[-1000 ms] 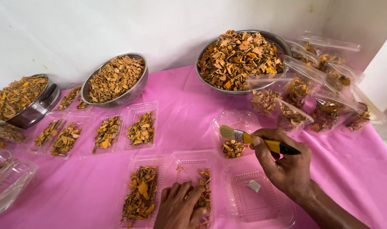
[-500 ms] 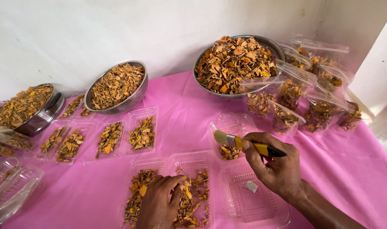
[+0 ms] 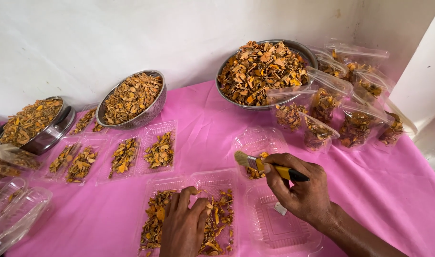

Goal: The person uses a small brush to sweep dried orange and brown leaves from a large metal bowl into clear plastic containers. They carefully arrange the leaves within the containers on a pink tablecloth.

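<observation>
Pink cloth covers the worktop, set against a plain white wall. Three round steel bowls heaped with dried orange-brown chips stand along the back — the largest steel bowl at right, a perforated steel bowl mid-left, a smaller steel bowl far left. Clear plastic pouches of chips cluster by the right wall.

Right hand: grip closed around a small flat paintbrush with a yellow-and-black handle. Long axis of the brush runs nearly level, left to right; pale bristles point left, away from the palm, handle end sticking out toward the right. Bristles sit just over a shallow clear plastic tray holding a few chips. Below that hand lies an empty clear ribbed plastic tray.

Left hand: fingers spread, palm down, pressed flat on the chips in a clear two-compartment plastic tray — touching, not pinching anything that I can see. This tray lies left of and below the bristle tip; the right hand is the nearer one to the brush end, the left already on the tray.

More filled clear trays sit in a row further left.
</observation>
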